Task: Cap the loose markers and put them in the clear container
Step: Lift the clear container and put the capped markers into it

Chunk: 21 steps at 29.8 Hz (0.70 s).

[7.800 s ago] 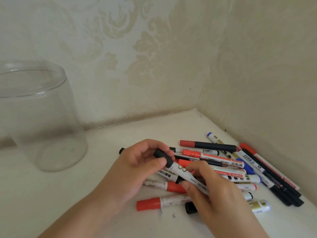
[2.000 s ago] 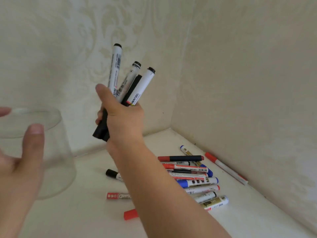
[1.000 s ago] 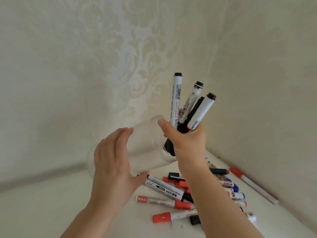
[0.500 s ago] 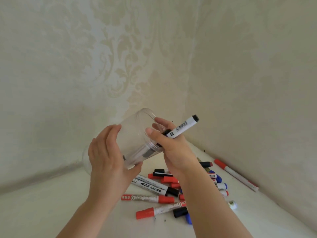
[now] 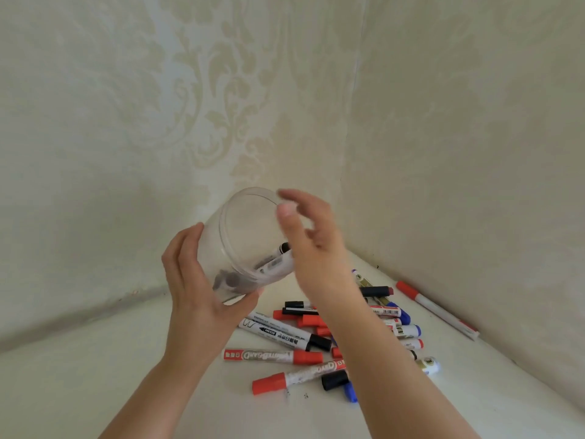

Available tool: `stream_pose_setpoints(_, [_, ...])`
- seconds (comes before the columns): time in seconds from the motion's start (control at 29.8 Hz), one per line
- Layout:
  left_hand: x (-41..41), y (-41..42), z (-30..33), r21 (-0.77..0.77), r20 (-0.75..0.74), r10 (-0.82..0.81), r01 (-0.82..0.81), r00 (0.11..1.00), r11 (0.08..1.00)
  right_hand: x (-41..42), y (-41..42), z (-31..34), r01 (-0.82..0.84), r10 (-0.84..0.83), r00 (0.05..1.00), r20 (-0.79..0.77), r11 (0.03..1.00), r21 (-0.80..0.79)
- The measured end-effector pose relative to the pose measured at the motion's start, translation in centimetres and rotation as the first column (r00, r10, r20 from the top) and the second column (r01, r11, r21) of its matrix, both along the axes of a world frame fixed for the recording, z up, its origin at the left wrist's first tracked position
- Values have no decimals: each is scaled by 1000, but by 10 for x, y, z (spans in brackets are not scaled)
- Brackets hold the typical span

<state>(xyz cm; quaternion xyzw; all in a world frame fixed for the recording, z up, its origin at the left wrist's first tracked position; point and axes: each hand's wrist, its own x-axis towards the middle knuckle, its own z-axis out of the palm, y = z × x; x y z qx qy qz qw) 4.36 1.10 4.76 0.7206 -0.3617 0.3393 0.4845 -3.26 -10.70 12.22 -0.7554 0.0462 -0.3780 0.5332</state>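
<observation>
Item 1, left hand (image 5: 202, 280): I had it wrapped round the wall of the clear container (image 5: 240, 245), fingers behind and thumb beneath, carrying it tilted in the air with the mouth turned toward two o'clock.

Item 2, right hand (image 5: 311, 245): at the container's mouth, fingers spread and loose, holding nothing; its outline was blurred.

Item 3, markers in the container (image 5: 273, 263): several lay along the lower wall, black caps deep near the base, one black end showing at the rim. I could not count them.

Item 4, loose markers (image 5: 335, 331): a pile on the surface at five o'clock from the hands, directly under my right forearm. Among them: a black-capped marker (image 5: 285, 334) with its long axis running ten to four; a red-capped marker (image 5: 272, 356) lying nearly nine to three; a second red-capped marker (image 5: 297, 375) below it, cap toward eight. Blue-capped ones lay at the far side of the pile. A thin red-tipped marker (image 5: 437, 308) lay apart at three o'clock, along the foot of the right wall.

Judgement: the right hand was nearer the pile and free, so the next pick would fall to it, reaching down toward five o'clock.

Item 5, surface (image 5: 95, 375): pale, with a few dark specks near the pile. Patterned cream wallpaper (image 5: 221, 90) on two walls meeting in a corner at twelve.
</observation>
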Motion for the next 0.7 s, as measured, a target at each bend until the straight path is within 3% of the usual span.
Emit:
stream_pose_setpoints(0.07, [3,0,0,5,15,-30,30,999,1000,5,5,-5,-9,-6,994,-109,990,-138])
stream_pose_setpoints(0.1, [5,0,0,7,4,-53,53,999,999,5,6,-5,-1,-12,995,-103,992,-128])
stream_pose_setpoints(0.2, [11,4,-2,-19,-114,-122,120,986,993,-4,-4,5,66,-68,997,26,995,75])
stream_pose_setpoints(0.27, [18,9,-8,-1,-111,-105,106,988,994,-12,-20,5,113,-119,992,37,986,126])
stream_pose_setpoints(0.34, [25,17,-15,-3,-99,-69,69,993,998,-21,-37,-6,144,-151,982,-114,987,-66])
stream_pose_setpoints(0.4, [28,24,-20,-32,-142,-47,42,989,999,-36,-44,-25,-16,-125,912,-391,941,-339])
stream_pose_setpoints(0.47, [28,29,-27,-46,-182,-26,18,983,999,-51,-43,-47,-334,-64,781,-621,798,-502])
stream_pose_setpoints(0.54, [29,34,-33,-50,-226,-25,13,974,999,-58,-35,-71,-539,-70,687,-724,619,-571])
stream_pose_setpoints(0.7, [36,42,-40,-98,-284,-39,12,958,995,-45,-8,-90,-512,-270,759,-593,314,-799])
